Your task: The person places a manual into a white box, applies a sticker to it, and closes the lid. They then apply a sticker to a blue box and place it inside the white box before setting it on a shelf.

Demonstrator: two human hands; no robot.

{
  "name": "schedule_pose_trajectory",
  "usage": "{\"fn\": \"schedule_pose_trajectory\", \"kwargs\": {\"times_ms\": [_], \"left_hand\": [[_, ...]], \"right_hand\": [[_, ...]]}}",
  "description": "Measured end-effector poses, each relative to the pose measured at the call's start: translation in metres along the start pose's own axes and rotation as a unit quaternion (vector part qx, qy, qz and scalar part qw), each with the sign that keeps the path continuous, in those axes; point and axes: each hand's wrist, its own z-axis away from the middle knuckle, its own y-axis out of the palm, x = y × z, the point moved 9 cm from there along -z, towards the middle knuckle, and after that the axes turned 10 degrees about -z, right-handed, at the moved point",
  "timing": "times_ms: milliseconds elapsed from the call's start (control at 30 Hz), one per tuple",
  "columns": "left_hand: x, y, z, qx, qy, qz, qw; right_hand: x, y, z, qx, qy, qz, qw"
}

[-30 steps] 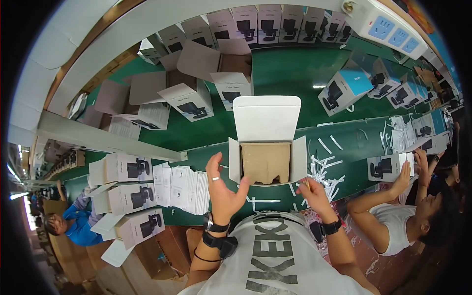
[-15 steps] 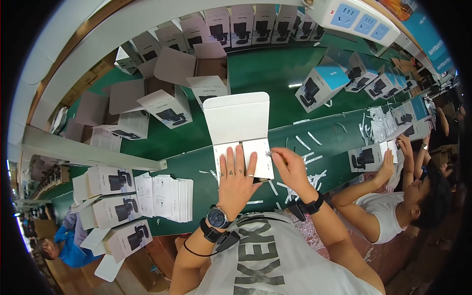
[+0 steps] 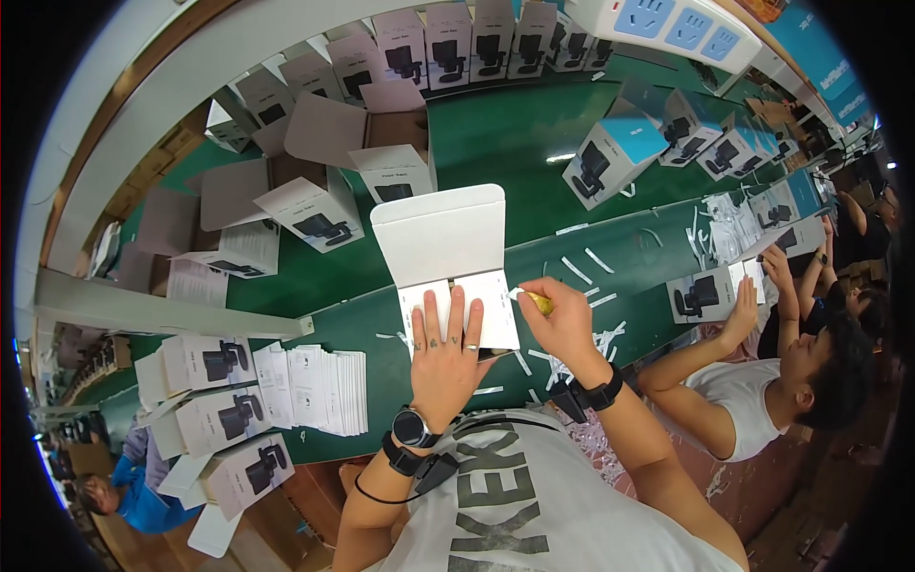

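Sitting beneath the spread left hand [image 3: 444, 357] is the white box [image 3: 440, 250].

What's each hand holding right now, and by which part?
The right hand holds a small yellow object in its fingers; which part they grip can't be told. The left hand lies spread on the white box's folded flaps, gripping nothing visible.

My left hand [image 3: 445, 343] covers part of the white box [image 3: 450, 257]; the interior is mostly concealed. My right hand [image 3: 562, 321] partly hides a yellow object [image 3: 541, 304], kind undetermined. The upper edge cuts off the socket strip [image 3: 686, 33]. The paper stack's [image 3: 324, 391] print is illegible.
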Motion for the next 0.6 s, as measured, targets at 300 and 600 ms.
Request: {"fn": "schedule_pose_trajectory", "kwargs": {"times_ms": [300, 600], "left_hand": [[0.000, 0.002, 0.000, -0.005, 0.000, 0.014, 1.000], [0.006, -0.007, 0.005, -0.064, 0.012, 0.076, 0.995]], "right_hand": [[-0.006, 0.006, 0.024, 0.005, 0.077, -0.161, 0.984], [-0.060, -0.034, 0.039, 0.213, 0.056, 0.337, 0.915]]}}
